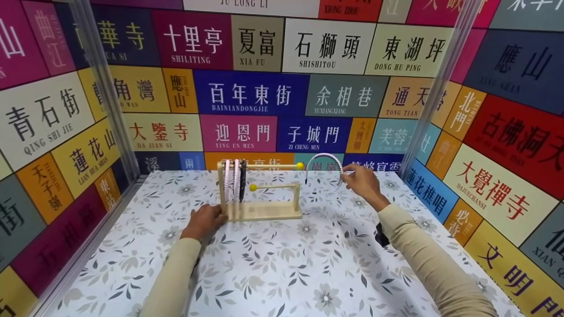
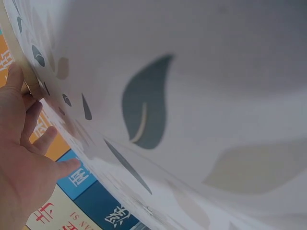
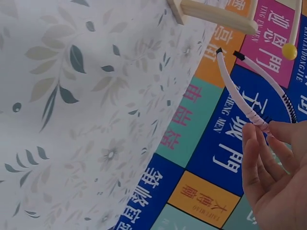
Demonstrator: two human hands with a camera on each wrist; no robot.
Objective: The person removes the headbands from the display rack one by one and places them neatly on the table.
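A thin pale headband (image 1: 324, 155) with black tips is held up in the air to the right of a wooden headband stand (image 1: 264, 212). My right hand (image 1: 363, 182) pinches it by one side between thumb and fingertips. In the right wrist view the headband (image 3: 235, 88) shows pinkish wrapping and a dark patterned part on its far arm. My left hand (image 1: 205, 221) grips the left end of the stand's base, thumb and finger about the wooden edge (image 2: 28, 79) in the left wrist view. Several headbands (image 1: 234, 180), white and black, hang on the upper rod's left end.
The stand's upper rod ends in a yellow ball (image 1: 300, 166); the shorter lower rod has another yellow ball (image 1: 253, 187). A leaf-patterned cloth covers the table (image 1: 282, 273). Walls with coloured sign panels (image 1: 251, 92) enclose the back and sides.
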